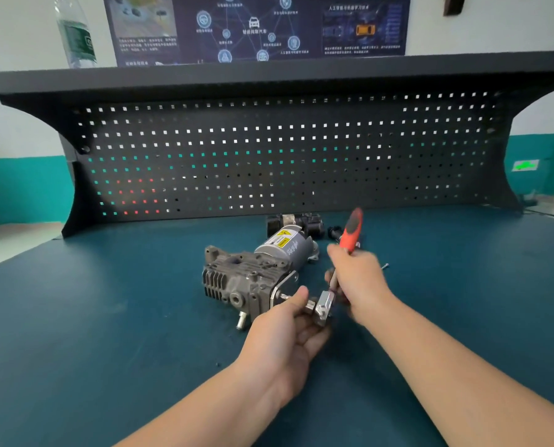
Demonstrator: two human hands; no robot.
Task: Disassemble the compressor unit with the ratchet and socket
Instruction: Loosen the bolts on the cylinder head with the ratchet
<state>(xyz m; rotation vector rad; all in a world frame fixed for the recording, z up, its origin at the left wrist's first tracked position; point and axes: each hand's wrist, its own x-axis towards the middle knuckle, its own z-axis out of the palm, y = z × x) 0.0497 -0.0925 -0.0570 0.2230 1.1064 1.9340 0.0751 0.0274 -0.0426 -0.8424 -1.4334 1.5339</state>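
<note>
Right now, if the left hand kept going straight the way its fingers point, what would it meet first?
Probably the compressor unit. The left hand points up and away from the person, holding the ratchet head and socket against the unit's near end, so almost nothing separates them. Depth is hard to judge from this single view.

right hand [356,282] motion-blurred, bottle [75,33] top cut off

The compressor [253,272] lies on its side — a grey finned block with a silver motor can bearing a yellow label. The ratchet [340,269], its red-and-black handle tilted up, meets the socket [309,306] at the compressor's near end.
</note>
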